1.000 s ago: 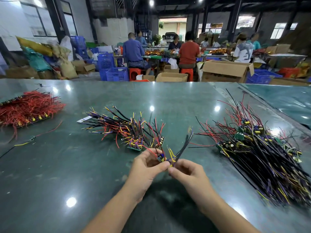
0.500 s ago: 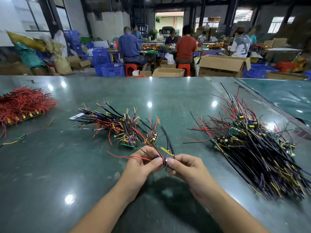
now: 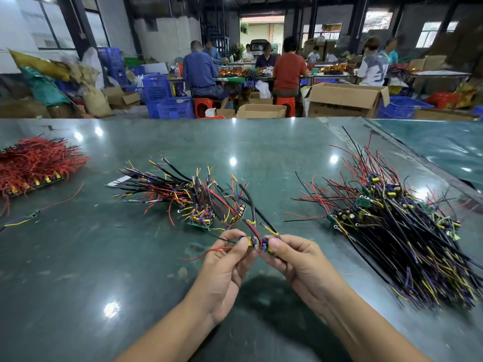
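Looking down in the head view, both hands meet just above the green desk (image 3: 104, 270). The left hand (image 3: 224, 265) pinches a small circuit board (image 3: 251, 243) between thumb and fingertips. The right hand (image 3: 300, 262) pinches a second small circuit board (image 3: 269, 253) the same way. The two boards touch edge to edge between the hands. A thin red wire (image 3: 209, 253) runs out from the held boards to the left, low over the desk. Thick black cables (image 3: 251, 202) with yellow and purple ends rise from the held boards and lean away from the person, toward the middle pile of wired boards (image 3: 183, 194).

That middle pile lies on the desk just behind the hands. One green board (image 3: 200, 224) shows at the near edge of the middle pile, tilted up. To the right of the middle pile, well apart, lies a much bigger pile of wired boards (image 3: 407, 231) with long black, red and yellow wires. Far to the left of the middle pile lies a bundle of red wires (image 3: 36, 165). Between that bundle and the middle pile, a loose red wire (image 3: 62, 198) lies on the desk. Behind the middle pile, past the far edge of the desk, stand cardboard boxes (image 3: 345, 100) and blue crates (image 3: 167, 100). There, people (image 3: 287, 71) sit on red stools (image 3: 202, 107) at other tables.
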The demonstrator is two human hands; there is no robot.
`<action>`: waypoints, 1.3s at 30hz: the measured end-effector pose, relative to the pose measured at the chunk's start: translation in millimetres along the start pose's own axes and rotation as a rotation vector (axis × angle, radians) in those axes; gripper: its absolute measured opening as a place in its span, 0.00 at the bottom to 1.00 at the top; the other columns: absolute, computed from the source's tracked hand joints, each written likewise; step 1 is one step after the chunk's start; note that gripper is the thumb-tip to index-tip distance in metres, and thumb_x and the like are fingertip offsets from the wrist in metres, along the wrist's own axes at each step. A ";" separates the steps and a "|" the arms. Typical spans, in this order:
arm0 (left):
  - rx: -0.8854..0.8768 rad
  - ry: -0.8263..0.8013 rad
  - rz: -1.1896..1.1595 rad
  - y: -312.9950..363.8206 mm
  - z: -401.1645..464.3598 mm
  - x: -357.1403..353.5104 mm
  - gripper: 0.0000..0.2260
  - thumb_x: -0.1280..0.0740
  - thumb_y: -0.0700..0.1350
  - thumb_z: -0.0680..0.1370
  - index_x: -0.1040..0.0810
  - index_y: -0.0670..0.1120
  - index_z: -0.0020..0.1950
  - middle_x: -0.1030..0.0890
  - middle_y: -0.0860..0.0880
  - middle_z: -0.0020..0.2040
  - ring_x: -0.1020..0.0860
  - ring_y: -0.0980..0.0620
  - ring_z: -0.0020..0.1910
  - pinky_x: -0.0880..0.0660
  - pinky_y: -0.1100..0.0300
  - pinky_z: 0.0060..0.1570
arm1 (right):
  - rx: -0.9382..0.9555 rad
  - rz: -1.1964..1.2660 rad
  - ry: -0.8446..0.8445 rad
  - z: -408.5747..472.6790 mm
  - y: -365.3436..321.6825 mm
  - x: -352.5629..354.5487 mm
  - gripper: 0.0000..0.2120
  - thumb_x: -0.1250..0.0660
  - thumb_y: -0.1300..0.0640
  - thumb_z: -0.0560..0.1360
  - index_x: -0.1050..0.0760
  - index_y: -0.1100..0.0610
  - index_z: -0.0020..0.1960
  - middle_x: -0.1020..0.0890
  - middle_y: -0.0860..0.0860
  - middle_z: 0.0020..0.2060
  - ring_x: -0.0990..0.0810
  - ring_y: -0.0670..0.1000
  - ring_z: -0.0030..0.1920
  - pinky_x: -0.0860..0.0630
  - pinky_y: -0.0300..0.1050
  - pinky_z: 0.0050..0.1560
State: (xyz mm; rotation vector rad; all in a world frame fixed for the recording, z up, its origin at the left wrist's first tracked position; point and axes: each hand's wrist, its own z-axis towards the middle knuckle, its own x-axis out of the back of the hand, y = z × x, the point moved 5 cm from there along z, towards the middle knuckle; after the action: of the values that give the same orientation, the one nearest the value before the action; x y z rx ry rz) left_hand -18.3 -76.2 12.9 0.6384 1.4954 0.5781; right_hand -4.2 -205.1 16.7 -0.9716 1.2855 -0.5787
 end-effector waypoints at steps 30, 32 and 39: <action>-0.312 -0.172 0.846 7.8 -0.3 -1.6 0.08 0.30 0.39 0.70 0.17 0.53 0.44 0.16 0.50 0.40 0.20 0.57 0.40 0.25 0.64 0.44 | 0.324 -1.008 0.092 -15.0 -24.3 -7.9 0.10 0.30 0.43 0.71 0.19 0.48 0.43 0.21 0.43 0.34 0.29 0.41 0.32 0.33 0.34 0.36; -0.314 -0.158 0.848 8.2 -0.3 -0.2 0.08 0.31 0.41 0.71 0.17 0.53 0.45 0.15 0.51 0.42 0.19 0.57 0.43 0.25 0.64 0.46 | 0.290 -0.925 0.079 -11.1 -19.8 -5.5 0.05 0.29 0.52 0.73 0.18 0.53 0.42 0.22 0.43 0.30 0.29 0.42 0.31 0.34 0.35 0.35; -0.326 -0.148 0.818 10.0 -3.9 -4.3 0.08 0.34 0.45 0.78 0.16 0.49 0.50 0.16 0.52 0.50 0.19 0.55 0.53 0.24 0.60 0.54 | 0.204 -0.617 0.078 -9.6 -15.9 -0.3 0.06 0.31 0.65 0.74 0.22 0.56 0.40 0.23 0.50 0.31 0.29 0.47 0.34 0.33 0.40 0.35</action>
State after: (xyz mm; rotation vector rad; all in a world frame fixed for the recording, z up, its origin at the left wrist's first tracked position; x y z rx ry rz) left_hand -21.8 -72.0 23.0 1.0053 0.9268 1.3355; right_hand -11.2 -215.5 30.5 -1.1822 0.9566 -1.2078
